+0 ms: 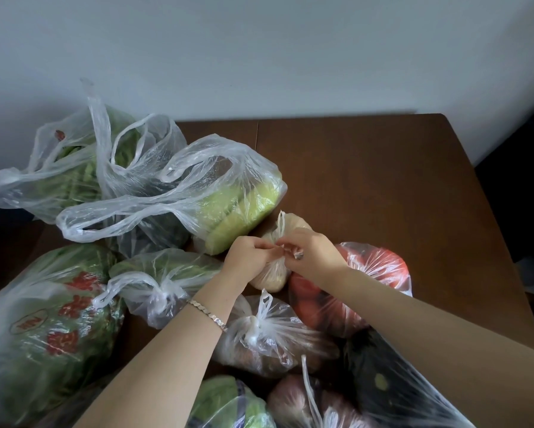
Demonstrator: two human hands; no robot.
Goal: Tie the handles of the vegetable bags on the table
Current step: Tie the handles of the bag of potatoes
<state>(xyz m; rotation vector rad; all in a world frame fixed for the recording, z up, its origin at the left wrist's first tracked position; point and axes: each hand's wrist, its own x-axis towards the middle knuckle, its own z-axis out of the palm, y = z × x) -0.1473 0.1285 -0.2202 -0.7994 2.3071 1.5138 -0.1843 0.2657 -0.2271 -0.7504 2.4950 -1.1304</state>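
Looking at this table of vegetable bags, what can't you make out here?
Head view:
1. The knot of the small beige bag: covered by the left hand and right hand pinching its handles.
2. The green bag at the bottom: cut off by the lower edge.
3. What is in the dark bag: too dim, partly behind the right forearm.
4. The red print on the large bag: crumpled, unreadable.

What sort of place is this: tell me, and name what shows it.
Probably a home dining or kitchen corner: a brown wooden table against a plain wall, crowded with plastic bags of vegetables.
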